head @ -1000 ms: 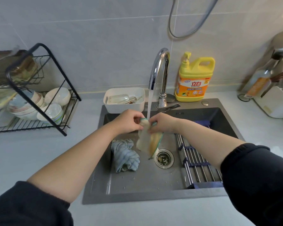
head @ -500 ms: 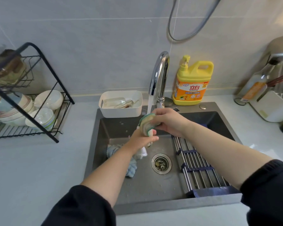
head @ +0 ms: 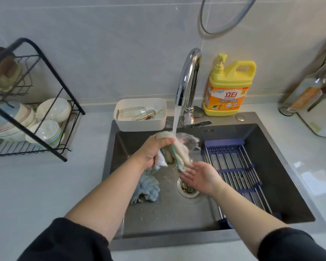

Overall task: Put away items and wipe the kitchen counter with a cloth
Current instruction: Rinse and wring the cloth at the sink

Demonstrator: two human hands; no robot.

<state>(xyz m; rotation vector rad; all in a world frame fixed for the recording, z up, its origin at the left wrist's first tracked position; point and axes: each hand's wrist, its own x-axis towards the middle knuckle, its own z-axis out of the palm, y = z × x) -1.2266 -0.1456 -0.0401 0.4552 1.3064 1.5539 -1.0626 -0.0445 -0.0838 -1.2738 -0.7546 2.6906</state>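
The left hand (head: pixel 152 149) grips a bunched cream cloth (head: pixel 179 153) at frame centre, under the faucet's (head: pixel 189 76) running stream. The right hand (head: pixel 199 178) lies open, palm up, just beneath the cloth's hanging end. Lower down, a blue rag (head: pixel 147 191) lies in the dark sink (head: pixel 177 213) beside the drain (head: pixel 186 191).

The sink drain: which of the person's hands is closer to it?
Right. The right hand is open just over the drain; the left hand is farther back, gripping the cloth under the tap.
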